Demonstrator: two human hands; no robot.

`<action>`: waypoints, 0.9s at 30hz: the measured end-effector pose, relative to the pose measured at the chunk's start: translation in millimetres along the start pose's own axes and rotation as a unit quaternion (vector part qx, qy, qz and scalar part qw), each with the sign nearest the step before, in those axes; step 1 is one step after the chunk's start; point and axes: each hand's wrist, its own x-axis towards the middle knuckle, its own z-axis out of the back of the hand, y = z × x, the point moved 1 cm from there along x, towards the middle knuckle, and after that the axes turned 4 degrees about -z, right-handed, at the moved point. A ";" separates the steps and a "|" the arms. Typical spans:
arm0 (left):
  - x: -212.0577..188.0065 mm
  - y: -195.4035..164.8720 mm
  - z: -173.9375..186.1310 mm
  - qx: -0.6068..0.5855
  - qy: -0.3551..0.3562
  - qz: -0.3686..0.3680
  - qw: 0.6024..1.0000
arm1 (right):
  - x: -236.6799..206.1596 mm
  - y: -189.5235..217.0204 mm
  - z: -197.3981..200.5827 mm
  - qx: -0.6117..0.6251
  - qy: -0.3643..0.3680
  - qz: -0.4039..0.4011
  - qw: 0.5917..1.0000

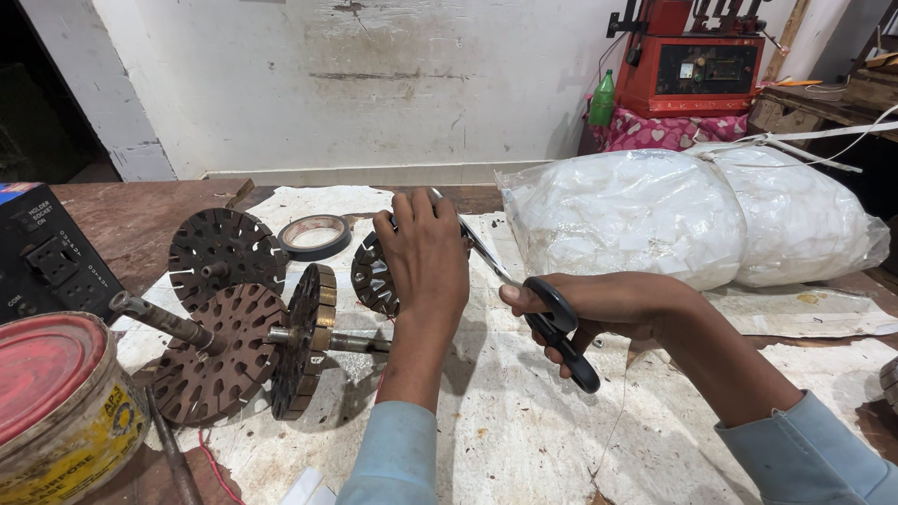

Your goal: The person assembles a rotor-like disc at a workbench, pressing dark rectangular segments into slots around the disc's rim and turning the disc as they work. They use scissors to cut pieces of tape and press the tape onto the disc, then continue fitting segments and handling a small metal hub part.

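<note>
My left hand (pixel 426 266) grips a dark slotted metal disc (pixel 372 279) standing on edge at the middle of the table. My right hand (pixel 599 304) holds black-handled scissors (pixel 552 313); their blades (pixel 482 248) reach up-left behind my left hand toward the disc. Two more slotted discs on a shaft (pixel 234 351) lie to the left, and another disc (pixel 223 252) rests behind them.
A roll of tape (pixel 315 236) sits behind the discs. A round tin with a red lid (pixel 56 402) is at the lower left, a black socket box (pixel 47 262) above it. A big white plastic-wrapped bundle (pixel 692 220) lies at right. A red machine (pixel 697 61) stands behind.
</note>
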 end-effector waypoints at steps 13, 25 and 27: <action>0.9 4.6 3.3 0.012 0.036 0.026 0.999 | -2.7 10.5 -13.7 0.034 -0.048 0.028 0.998; 1.4 4.6 0.3 0.008 0.024 0.027 0.999 | 7.6 3.4 -18.2 0.058 -0.019 0.026 0.998; 0.8 4.7 0.7 0.018 0.012 0.020 1.000 | 8.9 1.7 -17.8 0.060 -0.017 0.029 0.998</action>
